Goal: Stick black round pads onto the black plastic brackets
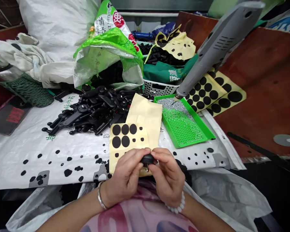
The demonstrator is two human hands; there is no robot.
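Closely, the two hands met over the near edge of the table, both gripping one small black knob [148,159]. The left hand [125,174] pinched it from one side and the right hand [169,177] from the other, each with a narrow hold between thumb and fingers. A shiny metal bit [147,169] showed at the knob's near side. A bangle [100,196] circled the left wrist, and pale beads [180,206] circled the right.

Just beyond the knob lay a sticker sheet [129,149] with five large black discs at its upper left and smaller black dots beside and below them; the hands hid part of its lower end. That sheet overlapped a plain paper [145,111]. To the left sprawled a heap [99,108] of black arms and clamps, spread before the open mouth of a green and white bag [106,35].

To the right of the paper, a green tray [195,141] held a bank of tiny silvery pieces [168,102], thickest at the far end. A grey tool [199,69] slanted down with its tip over them. More disc sheets [204,93] lay beyond the tray, near a white basket [159,88].
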